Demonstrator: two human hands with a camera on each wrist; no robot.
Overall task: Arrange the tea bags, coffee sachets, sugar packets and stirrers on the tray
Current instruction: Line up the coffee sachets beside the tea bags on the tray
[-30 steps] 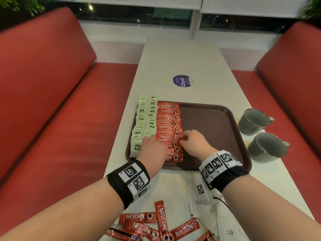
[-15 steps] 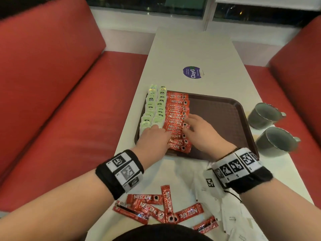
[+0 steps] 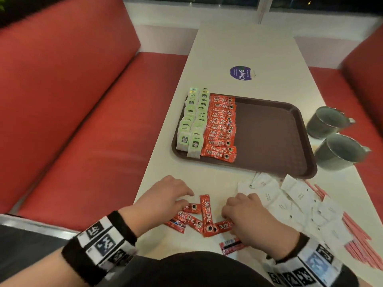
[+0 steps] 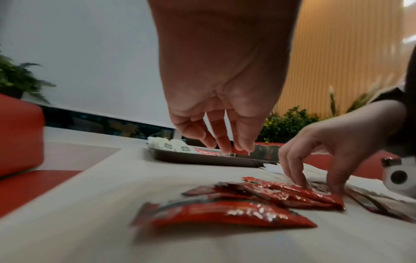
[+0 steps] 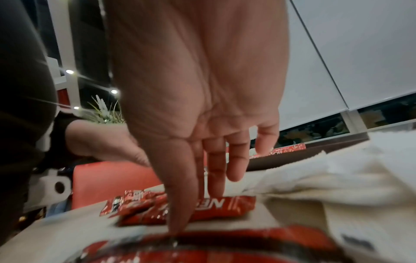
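Note:
The brown tray (image 3: 269,131) holds two columns of green tea bags (image 3: 192,121) along its left side and, beside them, a column of red coffee sachets (image 3: 221,127). Several loose coffee sachets (image 3: 199,216) lie near the table's front edge. My left hand (image 3: 186,198) hovers over their left end with relaxed fingers (image 4: 225,142) and holds nothing. My right hand (image 3: 228,210) touches the right-hand sachets with straight fingers and the thumb (image 5: 178,222). White sugar packets (image 3: 290,201) and pink stirrers (image 3: 356,235) lie to the right on the table.
Two grey mugs (image 3: 327,123) (image 3: 339,152) stand right of the tray. A purple round sticker (image 3: 241,73) is on the white table (image 3: 238,44) beyond it. Red bench seats (image 3: 83,121) flank the table. The tray's right half is bare.
Both hands have drawn back from the sachet column on the tray to the loose sachets near the front edge. The view has tilted down.

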